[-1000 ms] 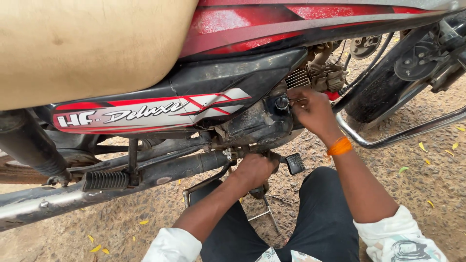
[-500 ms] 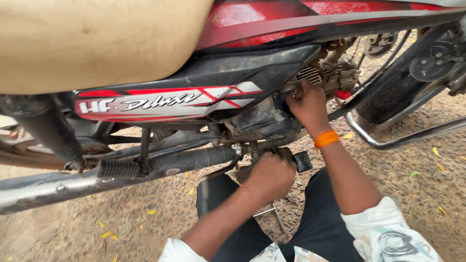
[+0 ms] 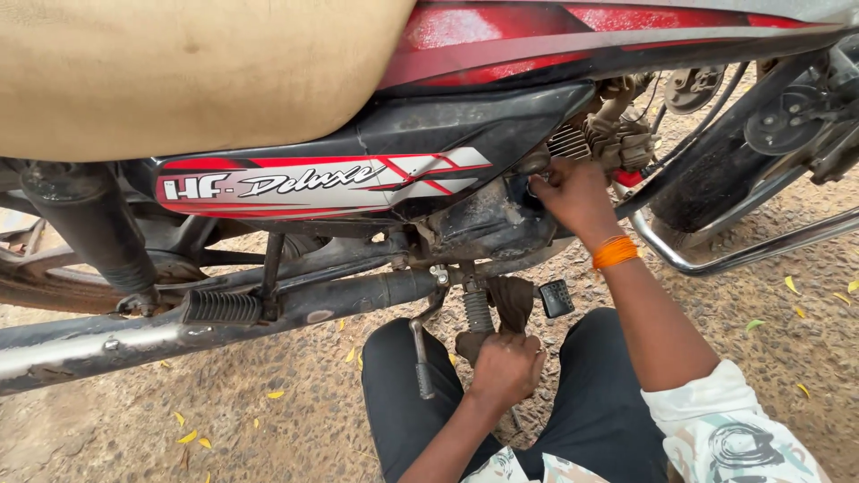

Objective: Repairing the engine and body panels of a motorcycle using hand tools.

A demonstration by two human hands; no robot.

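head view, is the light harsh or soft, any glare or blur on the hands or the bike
Head view: soft, even daylight with only faint shadows on the gravel ground; mild sheen on the red tail panel and chrome guard rail, nothing blown out; the right hand at the engine casing and the left hand gripping a dark rag look sharp; the tan seat up close looks slightly soft.

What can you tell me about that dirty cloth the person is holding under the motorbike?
The cloth is a dark brown, grimy rag, crumpled and limp. It hangs below the engine case, beside the coiled spring and near the black brake pedal. Its lower end is bunched inside the left hand, which grips it in a closed fist above the person's dark trousers. Its upper end reaches the underside of the engine; whether it touches there cannot be told.
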